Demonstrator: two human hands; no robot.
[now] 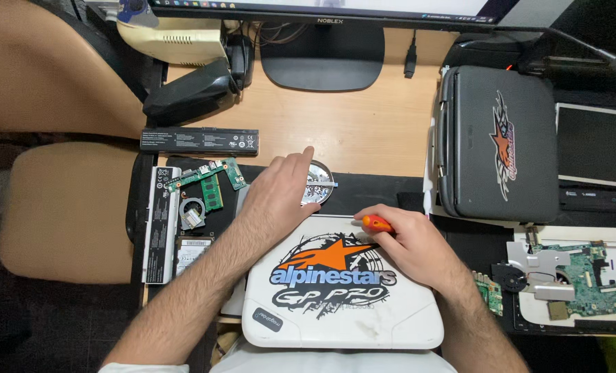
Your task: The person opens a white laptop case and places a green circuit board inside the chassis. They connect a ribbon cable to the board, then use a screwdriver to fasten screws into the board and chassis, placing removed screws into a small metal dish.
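On the left of the worktop (pixel 363 131) lie two long batteries (pixel 199 140) and an opened laptop base with a green board (pixel 208 183). The left hand (pixel 280 197) reaches into a small metal dish (pixel 319 185), fingers bent down, probably picking a screw; whether it holds one I cannot tell. The right hand (pixel 408 245) is closed around an orange screwdriver (pixel 375 223) at the far edge of the white laptop (pixel 342 287). I judge the next move needs careful aiming of the tip.

The small laptop (pixel 342 290) is white with an orange star and blue and black shapes. The screwdriver (pixel 377 223) handle is orange, maybe with some red. The circuit board (pixel 208 181) is green. The closed case (pixel 497 141) is dark grey with an orange star.
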